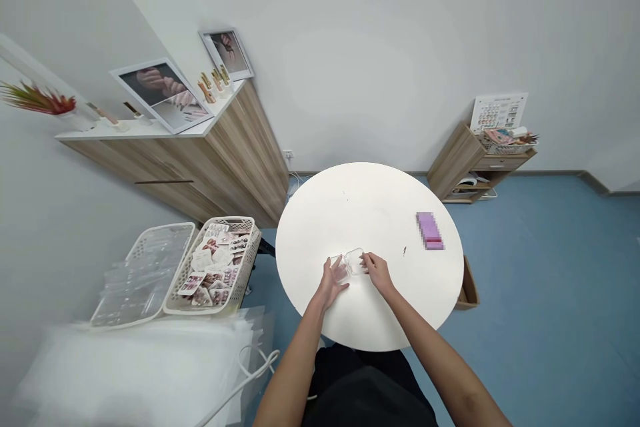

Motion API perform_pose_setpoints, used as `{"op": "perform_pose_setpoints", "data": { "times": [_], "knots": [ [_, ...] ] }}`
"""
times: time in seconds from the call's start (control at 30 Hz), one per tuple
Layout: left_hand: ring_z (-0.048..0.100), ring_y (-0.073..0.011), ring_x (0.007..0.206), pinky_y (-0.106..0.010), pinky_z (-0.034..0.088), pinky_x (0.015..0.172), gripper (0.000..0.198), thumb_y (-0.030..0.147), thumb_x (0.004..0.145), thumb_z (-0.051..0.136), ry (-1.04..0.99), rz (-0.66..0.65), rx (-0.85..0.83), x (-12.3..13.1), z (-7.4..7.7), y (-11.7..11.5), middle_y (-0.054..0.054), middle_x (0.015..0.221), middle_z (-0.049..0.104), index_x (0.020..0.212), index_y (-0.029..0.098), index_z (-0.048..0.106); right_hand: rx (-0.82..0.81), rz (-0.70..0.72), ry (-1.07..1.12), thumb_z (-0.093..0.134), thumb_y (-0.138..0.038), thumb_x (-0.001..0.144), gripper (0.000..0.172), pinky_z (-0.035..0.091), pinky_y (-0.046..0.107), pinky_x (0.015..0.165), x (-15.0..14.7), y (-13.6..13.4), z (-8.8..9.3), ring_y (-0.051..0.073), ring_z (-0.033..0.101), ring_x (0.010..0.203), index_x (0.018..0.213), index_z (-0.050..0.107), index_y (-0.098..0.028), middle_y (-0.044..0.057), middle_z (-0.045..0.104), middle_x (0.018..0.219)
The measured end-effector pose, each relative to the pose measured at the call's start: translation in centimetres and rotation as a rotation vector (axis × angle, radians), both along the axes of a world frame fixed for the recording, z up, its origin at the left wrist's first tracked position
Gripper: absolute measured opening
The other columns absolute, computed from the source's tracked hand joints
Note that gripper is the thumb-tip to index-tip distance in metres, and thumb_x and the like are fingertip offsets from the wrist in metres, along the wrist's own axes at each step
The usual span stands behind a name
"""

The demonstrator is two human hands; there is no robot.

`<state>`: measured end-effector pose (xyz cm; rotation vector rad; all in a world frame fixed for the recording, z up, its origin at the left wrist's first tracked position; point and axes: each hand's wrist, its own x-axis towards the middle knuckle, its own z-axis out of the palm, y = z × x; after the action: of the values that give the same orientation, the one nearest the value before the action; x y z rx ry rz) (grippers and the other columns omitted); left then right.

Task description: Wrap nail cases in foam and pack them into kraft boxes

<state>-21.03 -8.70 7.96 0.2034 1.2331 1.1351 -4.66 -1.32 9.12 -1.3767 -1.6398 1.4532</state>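
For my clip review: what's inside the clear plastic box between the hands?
Nothing inside the clear plastic box can be made out at this size. Its ends are covered by the left hand and right hand.

A round white desk is recorded as the carrying surface. A clear plastic box is noted on it, toward the near edge. A purple rectangular item, obscured by pixelation, is placed well apart, toward the right edge.

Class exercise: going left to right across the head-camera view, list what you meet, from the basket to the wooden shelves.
white basket of packets, left hand, clear plastic case, right hand, purple block, wooden shelves
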Motion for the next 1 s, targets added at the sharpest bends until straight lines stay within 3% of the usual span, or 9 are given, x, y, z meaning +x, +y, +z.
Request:
{"op": "perform_pose_setpoints", "data": {
  "times": [0.13,0.3,0.43,0.53,0.67,0.8,0.9,1.0],
  "knots": [
    [0.06,-0.0258,0.11,-0.039,0.048,0.093,0.068,0.068,0.083,0.047,0.336,0.086,-0.112,0.3,-3.5,0.8,-0.019,0.123,0.06,0.122,0.014,0.061,-0.141,-0.09,0.012,0.047,-0.062,0.083,0.048,0.056,0.031,0.061,1.1,0.5,-2.6,0.019,0.067,0.066,0.085,0.065,-0.017,0.006,0.07,0.074],
    [0.063,-0.0217,0.099,-0.036,0.048,0.091,0.056,0.049,0.078,0.065,0.44,0.14,-0.096,0.6,-5.1,0.5,-0.014,0.107,0.064,0.121,0.014,0.06,-0.192,-0.076,-0.083,0.042,-0.058,0.083,0.045,0.054,0.034,0.064,2.5,0.7,-5.8,0.021,0.068,0.066,0.083,0.063,-0.018,0.007,0.07,0.073],
    [0.058,-0.0244,0.111,-0.038,0.044,0.099,0.043,0.032,0.077,0.067,0.559,0.198,-0.063,0.3,-5.0,-0.8,-0.013,0.116,0.061,0.116,0.017,0.063,0.061,-0.076,-0.282,0.039,-0.048,0.085,0.041,0.05,0.04,0.082,3.3,1.0,-7.3,0.025,0.064,0.088,0.094,0.065,-0.018,0.01,0.069,0.092],
    [0.058,-0.023,0.112,-0.038,0.045,0.099,0.035,0.024,0.08,0.06,0.703,0.22,0.017,-1.2,-4.0,-2.3,-0.011,0.12,0.059,0.114,0.02,0.064,0.276,-0.1,-0.388,0.04,-0.045,0.087,0.041,0.044,0.043,0.091,2.0,1.4,-7.3,0.029,0.056,0.104,0.106,0.064,-0.017,0.013,0.064,0.107],
    [0.057,-0.0224,0.114,-0.04,0.047,0.099,0.033,0.021,0.089,0.044,1.184,0.253,0.163,-5.4,-1.7,-5.8,-0.01,0.119,0.057,0.117,0.021,0.062,0.395,0.058,-0.334,0.041,-0.043,0.091,0.038,0.042,0.043,0.091,-3.2,1.2,-5.5,0.029,0.05,0.108,0.113,0.061,-0.02,0.011,0.06,0.112],
    [0.049,-0.0264,0.124,-0.046,0.041,0.105,0.037,0.023,0.093,0.039,1.594,0.368,0.079,-11.2,0.5,-11.3,-0.013,0.128,0.054,0.125,0.02,0.058,0.515,0.26,-0.23,0.041,-0.04,0.094,0.035,0.042,0.043,0.091,-11.0,-0.6,-2.8,0.027,0.05,0.107,0.117,0.058,-0.022,0.01,0.059,0.113],
    [0.04,-0.0303,0.135,-0.054,0.032,0.111,0.042,0.024,0.095,0.037,1.771,0.357,-0.078,-14.8,0.8,-15.5,-0.016,0.142,0.047,0.135,0.017,0.05,0.62,0.416,-0.154,0.043,-0.036,0.094,0.033,0.043,0.043,0.092,-17.3,-2.8,-1.1,0.026,0.05,0.107,0.119,0.057,-0.022,0.01,0.059,0.113],
    [0.03,-0.0327,0.142,-0.061,0.022,0.114,0.049,0.027,0.096,0.035,1.846,0.26,-0.226,-17.0,0.0,-18.8,-0.017,0.152,0.036,0.143,0.015,0.04,0.71,0.559,-0.125,0.045,-0.033,0.094,0.033,0.043,0.041,0.092,-23.3,-5.5,0.0,0.026,0.051,0.107,0.122,0.057,-0.02,0.011,0.06,0.113]
  ]
}}
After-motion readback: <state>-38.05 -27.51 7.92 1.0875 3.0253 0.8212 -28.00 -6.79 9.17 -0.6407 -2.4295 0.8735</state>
